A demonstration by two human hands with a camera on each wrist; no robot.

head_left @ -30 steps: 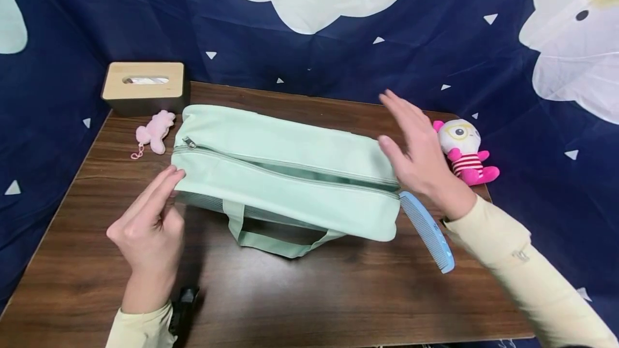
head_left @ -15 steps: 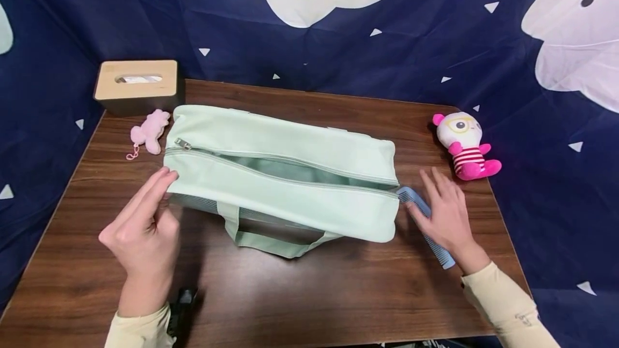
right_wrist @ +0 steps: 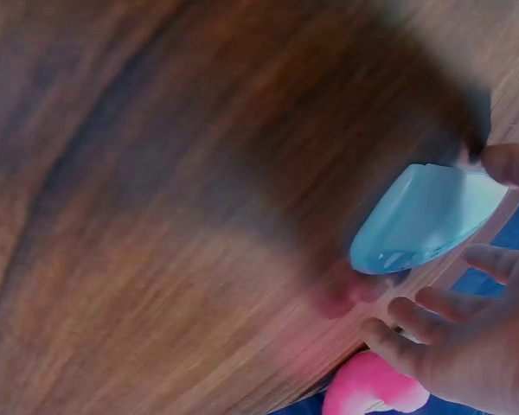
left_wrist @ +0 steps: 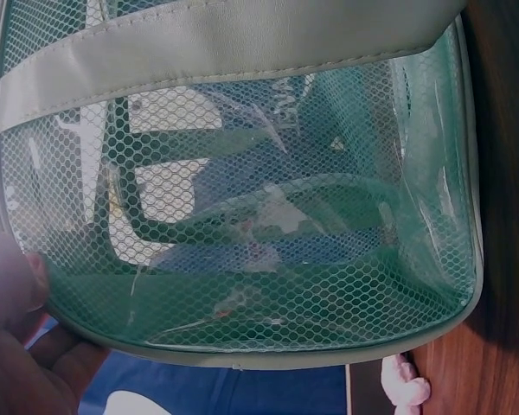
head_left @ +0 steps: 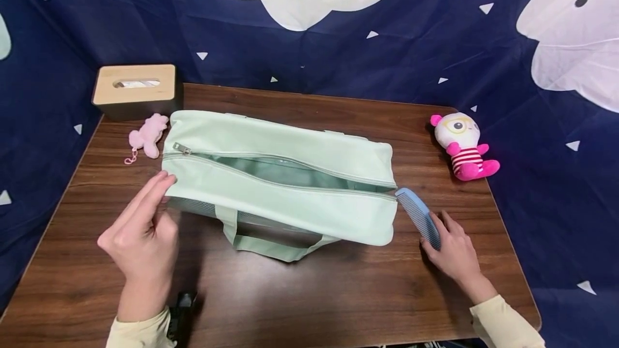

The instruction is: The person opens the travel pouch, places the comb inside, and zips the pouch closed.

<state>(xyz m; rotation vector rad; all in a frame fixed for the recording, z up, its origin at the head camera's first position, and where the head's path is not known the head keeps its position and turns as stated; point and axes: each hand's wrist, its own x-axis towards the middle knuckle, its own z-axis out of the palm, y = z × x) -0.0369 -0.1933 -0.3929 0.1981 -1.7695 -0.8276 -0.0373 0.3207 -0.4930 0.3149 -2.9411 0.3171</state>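
Observation:
A pale green bag point(head_left: 300, 208) stands on the table with its top zipper partly undone, the metal pull point(head_left: 181, 149) at the left end. My left hand point(head_left: 142, 235) pinches the bag's near left corner; in the left wrist view its fingers lie at the edge of the clear mesh end panel point(left_wrist: 268, 207). To the right of the bag is a light blue comb point(head_left: 413, 208), its far tip close to the bag's corner. My right hand point(head_left: 454, 248) holds the comb's near end between thumb and fingers, covering that end in the head view.
A pink-and-white plush toy point(head_left: 465, 146) sits at the right back. At the left back stands a wood-topped tissue box point(head_left: 135, 82), with a small pink plush charm point(head_left: 150, 136) before it. A dark blue curtain point(head_left: 242, 42) hangs behind the brown table point(head_left: 309, 310).
My right hand has come from the bag's right end down to the comb and taken its near end. The bag's opening gapes wider. My left hand stays at the same corner.

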